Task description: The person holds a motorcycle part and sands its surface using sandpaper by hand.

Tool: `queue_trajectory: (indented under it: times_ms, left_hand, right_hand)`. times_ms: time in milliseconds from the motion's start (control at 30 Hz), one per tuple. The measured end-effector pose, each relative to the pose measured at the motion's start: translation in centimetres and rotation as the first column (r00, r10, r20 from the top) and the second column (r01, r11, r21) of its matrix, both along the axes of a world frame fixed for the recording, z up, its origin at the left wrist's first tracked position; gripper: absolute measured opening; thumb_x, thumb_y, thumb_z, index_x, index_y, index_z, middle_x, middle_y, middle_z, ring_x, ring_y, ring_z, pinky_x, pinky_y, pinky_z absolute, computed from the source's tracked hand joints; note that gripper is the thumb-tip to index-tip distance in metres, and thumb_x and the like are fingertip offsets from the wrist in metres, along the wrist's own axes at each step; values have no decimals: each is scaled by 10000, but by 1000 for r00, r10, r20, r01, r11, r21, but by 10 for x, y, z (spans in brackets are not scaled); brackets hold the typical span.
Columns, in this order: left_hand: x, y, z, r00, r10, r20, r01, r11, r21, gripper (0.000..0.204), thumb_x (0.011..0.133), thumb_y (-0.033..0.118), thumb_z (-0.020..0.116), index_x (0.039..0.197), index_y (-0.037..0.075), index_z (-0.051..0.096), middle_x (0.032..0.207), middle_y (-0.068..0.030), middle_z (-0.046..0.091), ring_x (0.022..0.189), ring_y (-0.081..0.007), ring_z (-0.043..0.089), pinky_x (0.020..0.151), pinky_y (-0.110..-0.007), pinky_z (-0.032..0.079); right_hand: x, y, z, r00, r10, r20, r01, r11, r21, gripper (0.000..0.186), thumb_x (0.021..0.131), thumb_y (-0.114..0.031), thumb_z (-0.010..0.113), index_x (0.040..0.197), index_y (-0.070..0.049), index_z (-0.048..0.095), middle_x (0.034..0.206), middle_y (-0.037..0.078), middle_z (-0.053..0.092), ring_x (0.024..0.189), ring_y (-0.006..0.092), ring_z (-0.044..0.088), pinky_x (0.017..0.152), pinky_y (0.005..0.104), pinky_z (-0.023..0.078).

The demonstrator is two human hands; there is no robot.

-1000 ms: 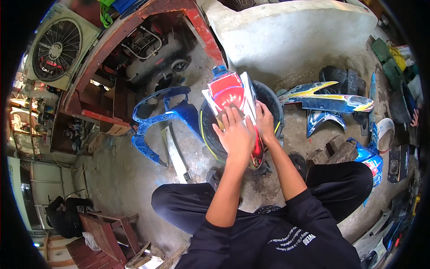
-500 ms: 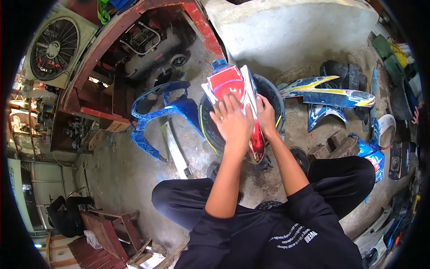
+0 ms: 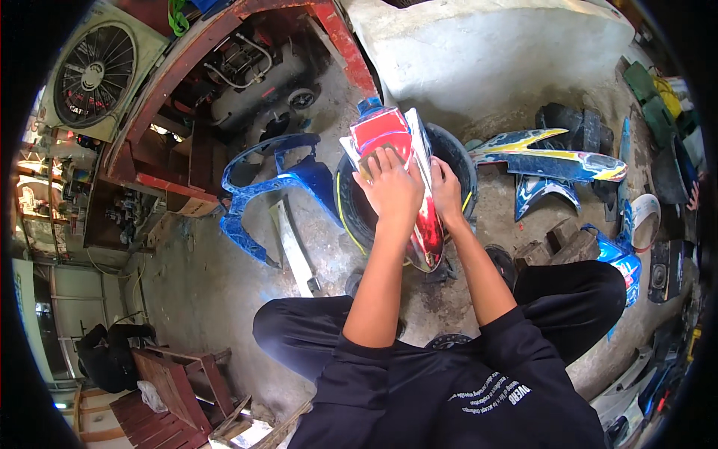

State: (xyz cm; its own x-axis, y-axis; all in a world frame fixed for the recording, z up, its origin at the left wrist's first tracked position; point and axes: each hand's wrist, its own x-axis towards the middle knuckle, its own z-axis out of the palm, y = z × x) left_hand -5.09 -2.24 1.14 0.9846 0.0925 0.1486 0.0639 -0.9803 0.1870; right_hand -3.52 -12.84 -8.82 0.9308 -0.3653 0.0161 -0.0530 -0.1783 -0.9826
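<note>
A red and white plastic fairing (image 3: 381,131) with a blue top rests across a dark round tub (image 3: 351,212). My left hand (image 3: 389,191) lies over the fairing, fingers pressed on a small brownish pad (image 3: 369,162) against the red panel. The pad is mostly hidden under the fingers. My right hand (image 3: 446,191) grips the fairing's right white edge, fingers curled onto it. The fairing's lower tip points toward me, between my forearms.
Blue frame panel (image 3: 247,202) and silver strip (image 3: 295,262) lie left; multicoloured panels (image 3: 546,166) and wooden blocks (image 3: 546,254) right. A red wooden frame (image 3: 340,41) houses a compressor. White wall (image 3: 486,52) stands behind. A person in black (image 3: 108,359) is by a wooden bench (image 3: 161,411).
My left hand has slid up the red panel with the pad, toward the fairing's top. My right hand stays on the edge. The whole scene sits slightly higher in view than one second ago.
</note>
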Motion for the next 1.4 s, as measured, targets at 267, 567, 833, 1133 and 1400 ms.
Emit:
queue_trajectory:
  times_ms: [267,567,833,1133,1400]
  left_hand:
    - [-39,-10,-6,1000,-22,1,22,1000,-16,676,1007,475,401,1468,-18,439,1562,-187,399,1437,-365,386,1161,-655,195]
    - [-34,-16,-16,998,-1,57,10,988,-155,671,981,403,478,1496,-19,399,1575,-191,378,1454,-363,361,1151,-625,253]
    - [-85,-32,-27,991,23,128,-8,994,-112,709,1004,388,476,1547,-21,276,1606,-205,307,1466,-387,330,1131,-668,251]
    - [-6,-2,-3,999,9,-37,-14,990,-139,680,1018,455,417,1512,-9,366,1600,-183,332,1467,-382,328,1158,-638,239]
    - [-23,-26,-8,999,-8,50,15,992,-124,722,975,472,486,1511,-1,379,1614,-158,315,1473,-341,322,1126,-687,226]
  right_hand:
    - [2,-9,-8,1000,-11,0,11,1000,-8,436,1021,-363,508,1271,-29,635,1198,263,668,1176,423,614,991,433,479]
    - [-1,-10,-5,999,-17,-45,17,1000,3,434,1022,-366,502,1267,-35,640,1216,256,664,1175,420,617,989,439,482]
    - [-1,-7,-2,999,6,-33,-5,1000,7,427,1020,-358,504,1257,-31,644,1199,259,669,1161,421,623,980,440,485]
    - [2,0,-8,1000,9,4,-9,1000,12,423,1020,-343,508,1255,-19,644,1221,247,665,1174,405,622,992,426,482]
    - [-1,-11,-4,999,19,-28,-19,1000,7,443,1020,-362,506,1277,-24,633,1217,251,669,1173,395,631,987,416,486]
